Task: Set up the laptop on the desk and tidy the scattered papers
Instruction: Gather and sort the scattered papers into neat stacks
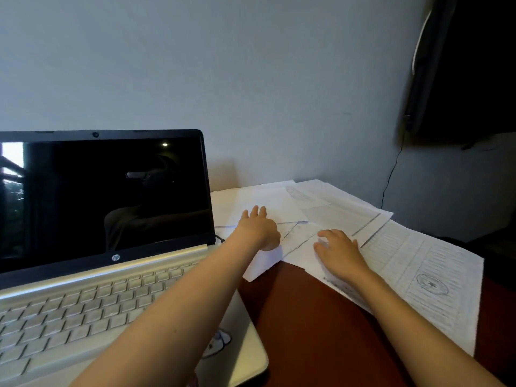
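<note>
The HP laptop [111, 247] stands open just left of the left hand [258, 229], dark screen facing the person, long axis across the desk [307, 317]; that half looks done. The papers [405, 261] lie fanned at mixed angles under and beyond both hands, untidied. The left hand and the right hand [339, 252] rest flat on them, fingers relaxed, gripping nothing.

You are facing a plain grey-blue wall [251, 79]. At your upper right a dark fabric item [460, 65] is hanging, a pale strip [418, 46] running along its edge, and a thin black cable [390, 174] is trailing down below it.
</note>
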Available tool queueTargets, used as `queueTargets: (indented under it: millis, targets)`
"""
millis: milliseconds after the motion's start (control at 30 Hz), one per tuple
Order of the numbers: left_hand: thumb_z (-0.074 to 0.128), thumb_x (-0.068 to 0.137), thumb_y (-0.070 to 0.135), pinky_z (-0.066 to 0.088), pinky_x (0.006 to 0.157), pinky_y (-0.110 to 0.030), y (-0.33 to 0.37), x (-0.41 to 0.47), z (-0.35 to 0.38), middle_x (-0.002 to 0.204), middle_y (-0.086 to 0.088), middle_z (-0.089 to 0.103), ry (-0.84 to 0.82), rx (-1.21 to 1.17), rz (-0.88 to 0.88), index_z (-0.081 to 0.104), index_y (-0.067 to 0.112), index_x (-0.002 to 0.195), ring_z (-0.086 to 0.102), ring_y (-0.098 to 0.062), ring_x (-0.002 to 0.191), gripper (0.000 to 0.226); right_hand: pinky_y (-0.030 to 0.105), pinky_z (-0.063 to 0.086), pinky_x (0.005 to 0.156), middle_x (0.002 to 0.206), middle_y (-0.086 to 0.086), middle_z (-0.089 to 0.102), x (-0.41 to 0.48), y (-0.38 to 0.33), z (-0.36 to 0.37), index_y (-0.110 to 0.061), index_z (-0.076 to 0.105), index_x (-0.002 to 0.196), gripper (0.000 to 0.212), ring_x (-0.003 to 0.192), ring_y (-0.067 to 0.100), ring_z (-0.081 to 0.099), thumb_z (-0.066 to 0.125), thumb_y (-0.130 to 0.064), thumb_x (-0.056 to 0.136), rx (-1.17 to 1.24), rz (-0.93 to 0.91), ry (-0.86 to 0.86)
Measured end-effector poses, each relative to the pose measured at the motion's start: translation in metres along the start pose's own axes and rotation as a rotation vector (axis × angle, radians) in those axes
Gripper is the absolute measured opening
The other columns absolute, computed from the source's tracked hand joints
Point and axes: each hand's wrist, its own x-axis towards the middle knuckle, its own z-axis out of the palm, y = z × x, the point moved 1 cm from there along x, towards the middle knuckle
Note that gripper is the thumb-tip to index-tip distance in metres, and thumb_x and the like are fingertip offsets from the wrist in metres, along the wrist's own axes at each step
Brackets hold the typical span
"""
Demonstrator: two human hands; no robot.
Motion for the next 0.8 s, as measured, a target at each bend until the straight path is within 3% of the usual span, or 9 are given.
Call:
queueTargets:
  millis: [167,300,433,533,633,700,767,800]
  targets:
    - [0.033,0.098,0.023,0.0,0.117,-0.046,-0.007,0.039,0.005,0.158,-0.015,0.001,-0.029,0.069,-0.039,0.029,0.011,0.148,-0.004,-0.032,0.146,0.051,0.036,0.028,0.112,0.146,0.006,0.036,0.041,0.002,-0.004,-0.015,0.041,0.139,0.039,0.132,0.024,0.037,0.036,-0.02,0.1,0.094,0.004,0.047]
    - [0.038,0.096,0.023,0.015,0.114,-0.043,-0.01,0.057,0.007,0.149,-0.014,0.026,0.0,0.048,-0.059,0.03,0.01,0.145,0.022,-0.03,0.139,0.051,0.032,0.031,0.109,0.149,0.007,0.033,0.073,-0.005,0.001,-0.011,0.039,0.14,0.041,0.135,0.025,0.035,0.035,-0.009,0.1,0.221,0.039,0.037]
    - [0.043,0.095,0.025,0.033,0.101,-0.038,-0.018,0.069,-0.003,0.138,-0.01,0.04,0.114,-0.043,-0.044,0.029,0.009,0.142,0.042,-0.03,0.127,0.051,0.038,0.04,0.103,0.131,0.015,0.048,0.099,-0.015,0.007,-0.001,0.044,0.134,0.042,0.119,0.029,0.048,0.038,0.002,0.093,0.785,0.337,0.114]
    - [0.045,0.095,0.025,0.037,0.098,-0.036,-0.02,0.078,-0.004,0.138,-0.008,0.042,0.123,-0.114,-0.041,0.031,0.01,0.141,0.045,-0.029,0.126,0.051,0.041,0.041,0.102,0.136,0.024,0.047,0.117,-0.015,0.003,0.008,0.045,0.13,0.039,0.126,0.036,0.048,0.04,0.001,0.092,1.136,0.532,0.172]
    - [0.041,0.096,0.025,0.04,0.097,-0.034,-0.019,0.086,0.008,0.134,-0.01,0.049,0.089,-0.195,-0.05,0.036,0.009,0.137,0.049,-0.029,0.122,0.044,0.038,0.042,0.101,0.134,0.024,0.046,0.13,-0.018,0.002,0.004,0.045,0.118,0.026,0.124,0.034,0.048,0.036,0.003,0.094,1.352,0.627,0.123]
    - [0.039,0.096,0.025,0.037,0.092,-0.032,-0.02,0.088,0.015,0.132,-0.01,0.051,0.122,-0.204,-0.053,0.042,0.01,0.132,0.047,-0.028,0.121,0.039,0.036,0.047,0.096,0.115,0.022,0.054,0.136,-0.022,0.008,0.008,0.044,0.122,0.029,0.111,0.032,0.055,0.039,0.001,0.094,1.321,0.617,0.091]
    - [0.037,0.096,0.023,0.035,0.091,-0.032,-0.021,0.091,0.018,0.132,-0.01,0.05,0.171,-0.189,-0.054,0.043,0.009,0.13,0.044,-0.027,0.122,0.037,0.03,0.055,0.077,0.083,0.014,0.054,0.139,-0.024,0.014,0.005,0.05,0.116,0.027,0.076,0.023,0.059,0.047,0.0,0.09,1.185,0.558,0.077]
    - [0.036,0.096,0.022,0.035,0.092,-0.033,-0.021,0.092,0.019,0.132,-0.01,0.05,0.192,-0.182,-0.059,0.043,0.009,0.13,0.044,-0.027,0.122,0.037,0.028,0.055,0.065,0.076,0.012,0.052,0.137,-0.026,0.017,0.002,0.052,0.108,0.02,0.067,0.019,0.056,0.05,0.0,0.088,1.159,0.505,0.016]
